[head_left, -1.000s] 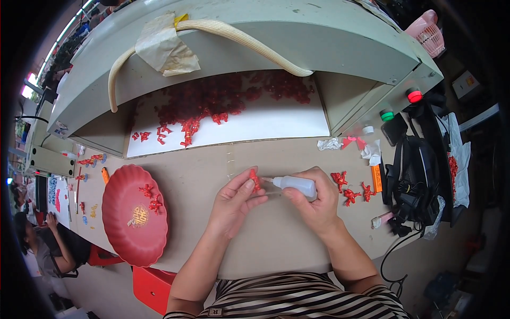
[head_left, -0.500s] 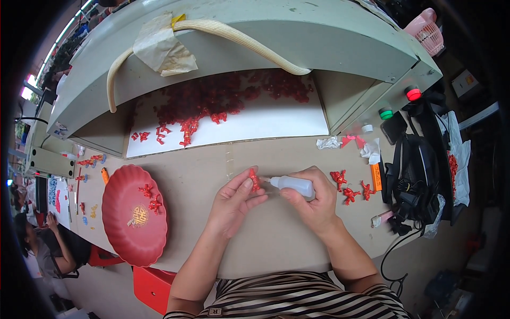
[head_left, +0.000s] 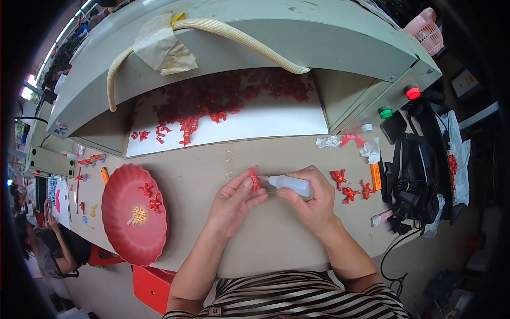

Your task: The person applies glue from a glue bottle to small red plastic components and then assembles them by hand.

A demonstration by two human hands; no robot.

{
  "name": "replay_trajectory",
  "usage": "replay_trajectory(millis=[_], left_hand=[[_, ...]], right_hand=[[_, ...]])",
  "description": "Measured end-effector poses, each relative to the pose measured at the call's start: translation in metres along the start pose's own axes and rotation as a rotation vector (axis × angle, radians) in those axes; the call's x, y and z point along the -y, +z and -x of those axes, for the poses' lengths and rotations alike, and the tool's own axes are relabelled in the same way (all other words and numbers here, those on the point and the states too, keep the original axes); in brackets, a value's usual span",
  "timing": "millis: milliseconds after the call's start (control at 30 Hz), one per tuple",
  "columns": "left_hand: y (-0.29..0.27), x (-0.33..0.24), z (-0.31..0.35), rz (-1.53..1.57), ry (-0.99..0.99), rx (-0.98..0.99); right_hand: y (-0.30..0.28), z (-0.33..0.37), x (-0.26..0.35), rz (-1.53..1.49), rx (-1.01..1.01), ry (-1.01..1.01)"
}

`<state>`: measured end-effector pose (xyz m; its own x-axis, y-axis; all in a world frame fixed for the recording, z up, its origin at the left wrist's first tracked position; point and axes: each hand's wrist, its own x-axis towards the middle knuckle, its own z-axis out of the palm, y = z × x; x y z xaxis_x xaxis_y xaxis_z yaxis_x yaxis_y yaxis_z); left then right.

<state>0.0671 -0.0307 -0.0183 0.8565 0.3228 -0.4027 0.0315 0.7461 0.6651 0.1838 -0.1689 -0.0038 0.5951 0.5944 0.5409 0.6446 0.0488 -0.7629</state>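
Observation:
Between the thumb and fingers of my left hand (head_left: pixel 232 204) is a small red figurine (head_left: pixel 254 179), pinched and held over the middle of the table. My right hand (head_left: pixel 314 198) is closed round a whitish squeeze bottle (head_left: pixel 295 186) lying sideways. The bottle's narrow nozzle points left at the figurine, very close to it; whether it touches I cannot tell. Several red figurines (head_left: pixel 350 194) lie on the table right of my right hand. To the left, a red scalloped plate (head_left: pixel 114 212) with a gold emblem holds two more red figurines (head_left: pixel 154 203).
A grey cabinet (head_left: pixel 319 40) overhangs a white sheet (head_left: pixel 287 127) bearing a heap of red pieces (head_left: pixel 212 95). Black bags and cables (head_left: pixel 411 170), paper scraps (head_left: pixel 370 151) and an orange strip (head_left: pixel 376 176) lie at right. Another person (head_left: pixel 45 244) sits at far left beside a red stool (head_left: pixel 151 287).
The bottle and my right hand have shifted very slightly. My left hand and the figurine stay nearly still. At far left, the other person's hands have moved.

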Motion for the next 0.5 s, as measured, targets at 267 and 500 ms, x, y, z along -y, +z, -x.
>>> replay_trajectory(millis=[267,500], left_hand=[[-0.0005,0.0009,-0.0006,0.014,-0.007,0.016],[-0.0002,0.0008,-0.0002,0.042,-0.015,0.024]], right_hand=[[0.0001,0.0,-0.0011,-0.016,0.0,0.006],[-0.0003,0.0003,0.002,-0.031,0.014,0.045]])
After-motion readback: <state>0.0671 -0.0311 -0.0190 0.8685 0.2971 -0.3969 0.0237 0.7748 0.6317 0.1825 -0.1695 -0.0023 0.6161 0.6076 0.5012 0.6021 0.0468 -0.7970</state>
